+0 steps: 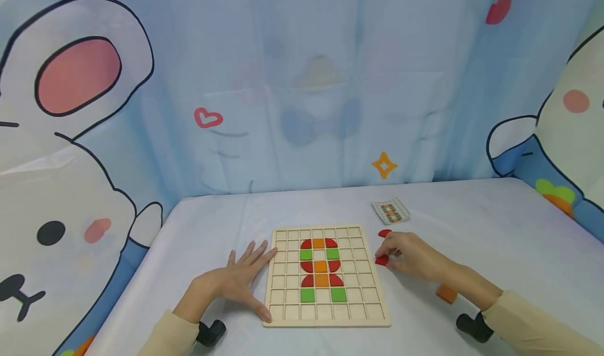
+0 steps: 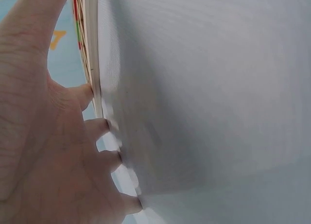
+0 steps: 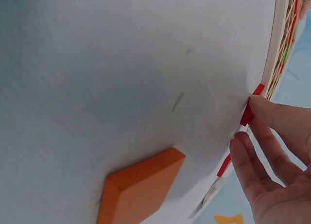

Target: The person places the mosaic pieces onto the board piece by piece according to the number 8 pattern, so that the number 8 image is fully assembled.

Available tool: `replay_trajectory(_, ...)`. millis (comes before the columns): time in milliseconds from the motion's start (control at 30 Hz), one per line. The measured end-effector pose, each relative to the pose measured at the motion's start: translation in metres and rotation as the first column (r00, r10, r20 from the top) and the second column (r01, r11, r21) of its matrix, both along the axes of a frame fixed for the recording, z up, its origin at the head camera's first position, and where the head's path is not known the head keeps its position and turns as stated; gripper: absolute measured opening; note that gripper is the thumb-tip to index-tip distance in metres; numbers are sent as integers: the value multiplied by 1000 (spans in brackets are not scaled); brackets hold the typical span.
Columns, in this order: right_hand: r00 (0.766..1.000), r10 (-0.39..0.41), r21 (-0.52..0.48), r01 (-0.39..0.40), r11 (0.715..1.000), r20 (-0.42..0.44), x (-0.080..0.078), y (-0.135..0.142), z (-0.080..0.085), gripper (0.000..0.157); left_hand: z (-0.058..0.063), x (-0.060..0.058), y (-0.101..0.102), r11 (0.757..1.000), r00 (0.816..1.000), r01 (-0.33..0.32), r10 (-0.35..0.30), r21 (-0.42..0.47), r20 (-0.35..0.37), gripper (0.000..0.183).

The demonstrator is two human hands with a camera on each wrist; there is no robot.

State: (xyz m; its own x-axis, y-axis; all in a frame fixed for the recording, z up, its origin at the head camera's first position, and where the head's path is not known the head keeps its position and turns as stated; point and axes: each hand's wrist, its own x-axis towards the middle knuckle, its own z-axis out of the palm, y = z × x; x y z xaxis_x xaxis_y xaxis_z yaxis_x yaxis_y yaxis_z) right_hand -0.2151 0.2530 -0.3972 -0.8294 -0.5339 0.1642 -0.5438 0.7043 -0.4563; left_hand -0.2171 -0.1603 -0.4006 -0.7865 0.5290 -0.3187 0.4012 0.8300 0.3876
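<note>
A wooden grid board (image 1: 283, 311) lies on the white table with red, orange and green tiles set in its middle columns. My left hand (image 1: 238, 281) spreads its fingers along the board's left edge, thumb near the lower corner; the left wrist view (image 2: 58, 136) shows the palm and fingertips against the board's side and cloth. Just right of the board, my right hand (image 1: 410, 254) pinches a red rounded tile (image 1: 381, 260) between thumb and finger, seen also as a red piece (image 3: 251, 106) in the right wrist view. Another red tile (image 1: 384, 233) lies just beyond the fingers.
An orange square tile (image 1: 446, 293) lies on the table by the right forearm. Behind the board, to the right, rests a small pattern card (image 1: 391, 211) printed with a coloured grid. A blue cartoon curtain (image 1: 302, 151) hangs at the table's far edge.
</note>
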Motion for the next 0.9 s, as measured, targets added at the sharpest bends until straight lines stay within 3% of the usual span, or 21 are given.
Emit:
replay_trajectory(600,992,-75,19,74,997,98,-6,-4,4,28,-1,0,-1,1000,1000,8,-8,3,-11,133)
replay_trajectory(900,991,-79,63,72,995,109,-6,-2,6,20,-2,-1,-3,1000,1000,9,-9,13,-3,133)
